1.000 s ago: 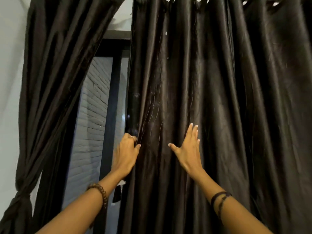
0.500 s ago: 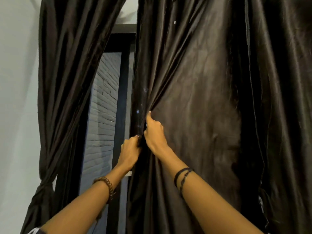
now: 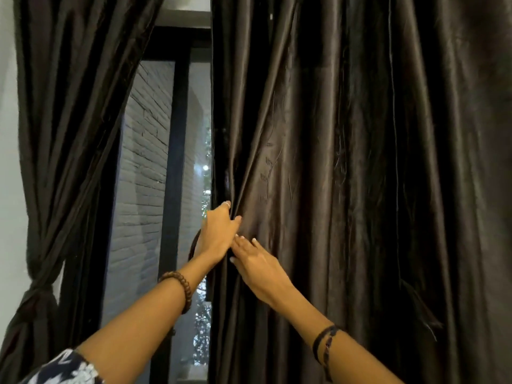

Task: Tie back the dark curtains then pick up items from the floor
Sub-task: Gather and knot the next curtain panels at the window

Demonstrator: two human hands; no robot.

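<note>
The right curtain (image 3: 346, 176) hangs loose across the window (image 3: 155, 176); the left curtain (image 3: 69, 120) is already knotted back. At the loose curtain's inner edge, the left hand (image 3: 217, 234) grasps a fold, while the right hand (image 3: 257, 266), fingers straight, presses the cloth just beneath.

left hand (image 3: 217, 234) gripping edge of right dark curtain (image 3: 346, 162), right hand (image 3: 259, 266) flat against fabric just below, left curtain (image 3: 63, 134) knotted back, window (image 3: 155, 176) between
</note>
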